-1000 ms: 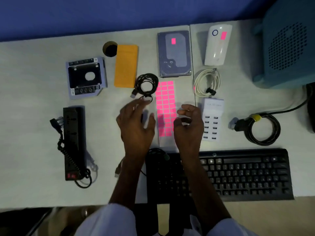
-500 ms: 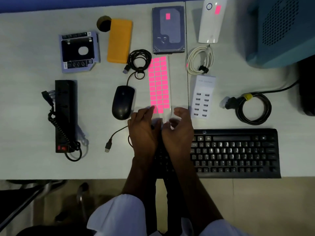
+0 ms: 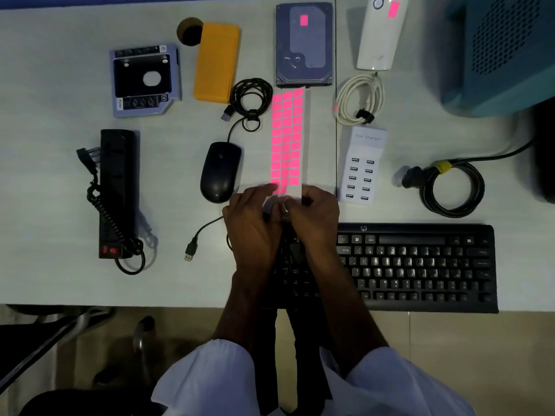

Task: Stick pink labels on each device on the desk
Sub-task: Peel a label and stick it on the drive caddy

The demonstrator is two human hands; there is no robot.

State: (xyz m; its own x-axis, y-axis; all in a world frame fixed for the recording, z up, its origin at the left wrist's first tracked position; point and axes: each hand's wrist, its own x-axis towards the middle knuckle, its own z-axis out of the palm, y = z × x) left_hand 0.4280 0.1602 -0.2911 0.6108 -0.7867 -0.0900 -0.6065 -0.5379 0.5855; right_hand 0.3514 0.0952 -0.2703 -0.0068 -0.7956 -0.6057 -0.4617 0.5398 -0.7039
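I see both hands meeting at the near end of the long white backing sheet of pink rectangular labels, which lies flat on the pale grey surface and runs from the hands to the near edge of the grey metal hard drive. My left hand and right hand are curled, fingertips pinched on that near edge of the sheet; I cannot tell whether a label is lifted. The black oval computer mouse sits just left of the sheet, the white multi-port USB charger block just right, leaving narrow lanes either side. The hard drive and the white oblong device at the far edge each carry a pink label. The black keyboard lies under my wrists along the near edge. Bare surface lies open between the mouse and the black power strip at the left.
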